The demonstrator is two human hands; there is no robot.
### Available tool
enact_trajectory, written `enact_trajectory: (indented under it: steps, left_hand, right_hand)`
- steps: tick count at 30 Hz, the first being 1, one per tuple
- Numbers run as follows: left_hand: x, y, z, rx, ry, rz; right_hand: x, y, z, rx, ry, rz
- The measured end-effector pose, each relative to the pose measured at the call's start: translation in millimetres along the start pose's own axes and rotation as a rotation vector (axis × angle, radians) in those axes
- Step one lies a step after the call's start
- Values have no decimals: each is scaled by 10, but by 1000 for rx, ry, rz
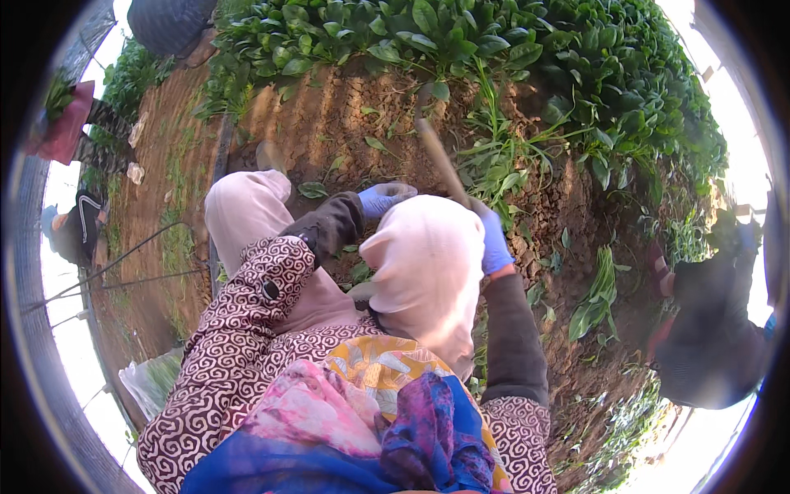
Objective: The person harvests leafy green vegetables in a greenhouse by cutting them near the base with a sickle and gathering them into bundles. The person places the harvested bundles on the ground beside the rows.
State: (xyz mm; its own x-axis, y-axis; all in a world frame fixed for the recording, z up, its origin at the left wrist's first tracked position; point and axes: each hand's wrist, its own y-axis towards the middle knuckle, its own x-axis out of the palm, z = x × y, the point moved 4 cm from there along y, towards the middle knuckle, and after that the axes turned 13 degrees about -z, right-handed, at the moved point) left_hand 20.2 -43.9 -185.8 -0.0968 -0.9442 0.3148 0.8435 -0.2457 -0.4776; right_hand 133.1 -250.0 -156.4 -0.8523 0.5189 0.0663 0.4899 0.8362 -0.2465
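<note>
My left hand (384, 199), in a blue-violet glove, is beside my knee; its fingers are partly hidden and blurred, so I cannot tell whether they hold anything. In a matching glove, my right hand (492, 238) grips the wooden handle (443, 162) of a hand tool at the outer side of the other knee. The handle points up and away over the bare soil; the tool's dark head is blurred near the leafy plants. Dense green leafy plants (426, 37), resembling spinach, stand ahead. Loose grassy stems and leaves (503, 167) lie just right of the handle.
A bunch of cut leafy plants (597, 293) lies on the soil at right. A person in dark clothes (706, 333) is close by on the right. Other people (74, 231) are at the far left and upper left. A clear plastic bag (148, 380) with greens lies at lower left.
</note>
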Motion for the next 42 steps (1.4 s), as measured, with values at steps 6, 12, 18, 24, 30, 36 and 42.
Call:
enact_trajectory:
  steps: [6,12,18,24,30,36,42]
  left_hand:
    - [-627,26,-289,241,-742,407]
    - [-1396,-522,-76,395,-689,666]
    - [-1230,-710,768,229,-657,605]
    - [-1380,-1246,1688,204,-337,538]
    - [-1343,-1363,1674,134,-215,615]
    - [-1268,-1348,1680,161,-351,542]
    - [-1167,-1419,1675,183,-400,555]
  right_hand:
    - [540,601,619,-39,-37,-290]
    - [333,71,1433,263,-1402,-476]
    - [-127,803,1652,-17,-1267,-162]
    - [-1089,1949,860,165,-1434,149]
    - [-1303,2216,701,994,-1385,-291]
    - [-1211,1401,1301,629,-1137,207]
    - [-272,103,1419,542,-932,186]
